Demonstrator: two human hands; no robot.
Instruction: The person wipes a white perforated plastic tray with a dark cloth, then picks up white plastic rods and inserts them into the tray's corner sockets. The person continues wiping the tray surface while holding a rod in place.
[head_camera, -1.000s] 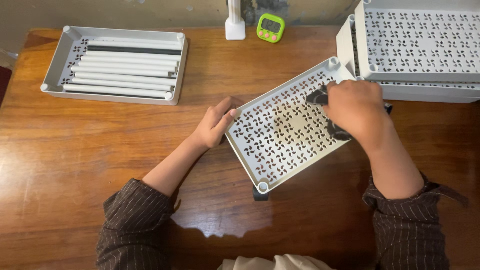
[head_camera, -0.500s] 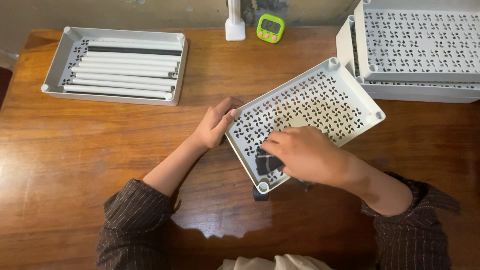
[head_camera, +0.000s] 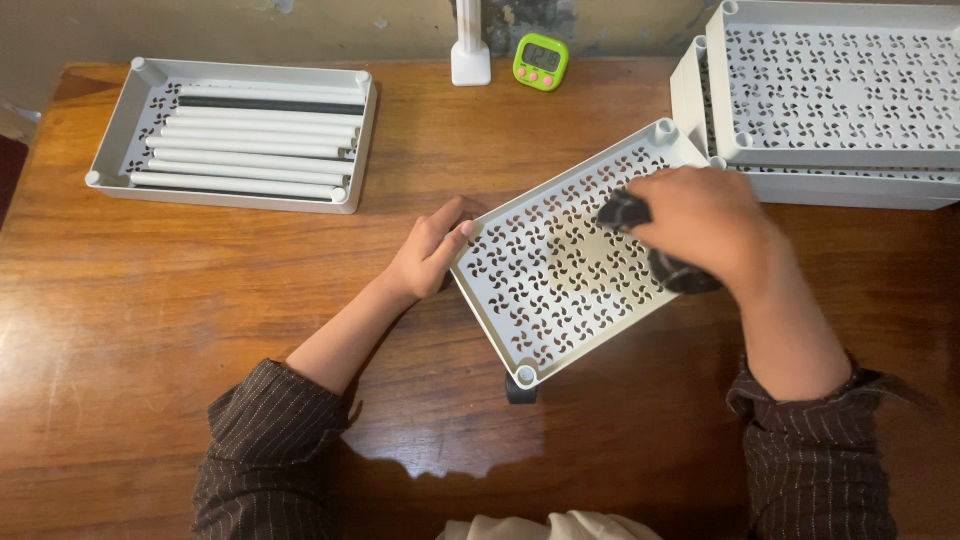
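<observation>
Head view is showing the perforated white tray (head_camera: 560, 270) lying tilted on the wooden table (head_camera: 200, 330), its long axis running from its near corner up toward the stacked trays (head_camera: 830, 100). The left hand (head_camera: 432, 250) is gripping the tray's left edge, thumb on top. The right hand (head_camera: 705, 225), the nearer one, is closing its fingers around a dark cloth (head_camera: 625, 212) on the tray's far half. Half a second earlier it was pressing near the tray's near corner.

Brown wooden table (head_camera: 200, 300), glossy, with pale light reflections near its front edge. Beyond the fingers (head_camera: 462, 228), a dull beige wall (head_camera: 250, 30) borders the table's far edge; a white post base (head_camera: 470, 62) stands there.
</observation>
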